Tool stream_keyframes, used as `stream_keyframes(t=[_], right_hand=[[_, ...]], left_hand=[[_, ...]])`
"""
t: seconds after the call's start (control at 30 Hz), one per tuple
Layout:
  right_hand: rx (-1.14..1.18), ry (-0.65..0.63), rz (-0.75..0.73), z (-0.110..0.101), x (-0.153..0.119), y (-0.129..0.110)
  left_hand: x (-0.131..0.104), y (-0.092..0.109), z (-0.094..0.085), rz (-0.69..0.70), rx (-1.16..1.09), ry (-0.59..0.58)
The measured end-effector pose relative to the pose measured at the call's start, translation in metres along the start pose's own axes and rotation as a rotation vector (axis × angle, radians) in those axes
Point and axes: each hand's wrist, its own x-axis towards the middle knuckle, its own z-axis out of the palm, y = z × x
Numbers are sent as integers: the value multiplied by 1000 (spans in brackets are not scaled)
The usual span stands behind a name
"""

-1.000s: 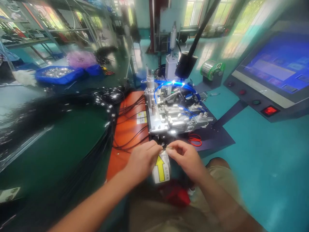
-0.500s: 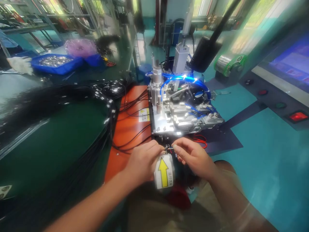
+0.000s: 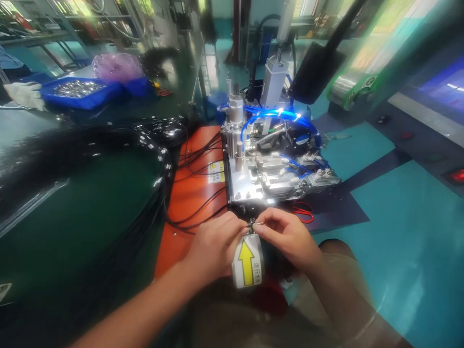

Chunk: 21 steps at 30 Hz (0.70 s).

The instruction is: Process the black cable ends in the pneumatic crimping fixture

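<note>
My left hand (image 3: 216, 241) is closed in a pinch around a thin black cable (image 3: 250, 225) in front of the machine. Facing it, my right hand (image 3: 288, 238) pinches the cable's end between thumb and fingertips. The thin wires at that end are mostly hidden by the fingers. Just below the fingertips is a white cover (image 3: 237, 273) with a yellow arrow label. The machine (image 3: 268, 181), with silver cylinders and blue air hoses (image 3: 279, 115), stands directly beyond both hands.
Several black cables cross an orange plate (image 3: 197, 166) left of the machine, beside a large black cable bundle (image 3: 54, 140). A control panel (image 3: 416, 118) and wire spool (image 3: 340, 91) stand right. Back left, a gloved hand (image 3: 24, 94) is near a blue tray (image 3: 105, 96).
My right hand has shifted slightly left, closer to my left fingertips. Coloured wires seen between the hands earlier are now mostly covered. The view has tilted a little.
</note>
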Motion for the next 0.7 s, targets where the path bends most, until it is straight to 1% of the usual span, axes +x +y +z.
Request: stream_keyframes(t=[0.17, 0.5, 0.6, 0.7], right_hand=[[41, 24, -11, 4, 0, -2], [207, 145, -45, 17, -1, 5], [222, 178, -54, 22, -1, 9], [211, 201, -54, 22, -2, 8]], left_hand=[[0, 0, 0, -1, -18, 7], [0, 0, -1, -34, -87, 28], [0, -1, -1, -11, -119, 3], [-1, -4, -1, 43, -138, -27]])
